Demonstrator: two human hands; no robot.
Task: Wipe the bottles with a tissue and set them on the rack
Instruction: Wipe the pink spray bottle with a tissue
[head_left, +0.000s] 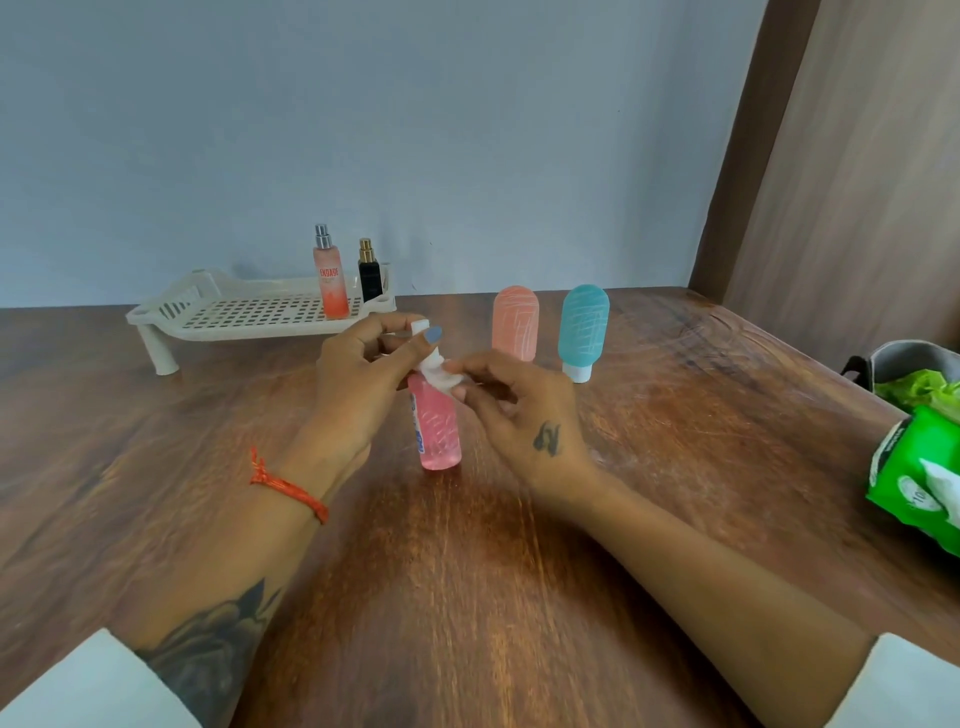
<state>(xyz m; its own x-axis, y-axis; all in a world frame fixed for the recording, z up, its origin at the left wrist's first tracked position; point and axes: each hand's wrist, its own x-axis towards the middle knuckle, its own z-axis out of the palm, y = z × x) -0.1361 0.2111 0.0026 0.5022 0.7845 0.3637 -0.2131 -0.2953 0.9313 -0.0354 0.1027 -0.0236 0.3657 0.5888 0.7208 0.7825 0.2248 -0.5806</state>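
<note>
A pink spray bottle (436, 428) with a white top stands on the wooden table (467, 571) at the centre. My left hand (358, 379) grips its white nozzle from the left. My right hand (519, 410) presses a small white tissue (441, 376) against the bottle's neck. A cream slotted rack (244, 314) sits at the back left, carrying a pink perfume bottle (330, 280) and a small black bottle (370, 278). Behind my hands stand a salmon squeeze bottle (514, 325) and a teal squeeze bottle (583, 332), both cap down.
A green tissue pack (914, 483) lies at the right edge with a white tissue poking out. Behind it is a metal bin (906, 361) lined with green plastic. A grey wall closes the back, and a brown panel rises at the right.
</note>
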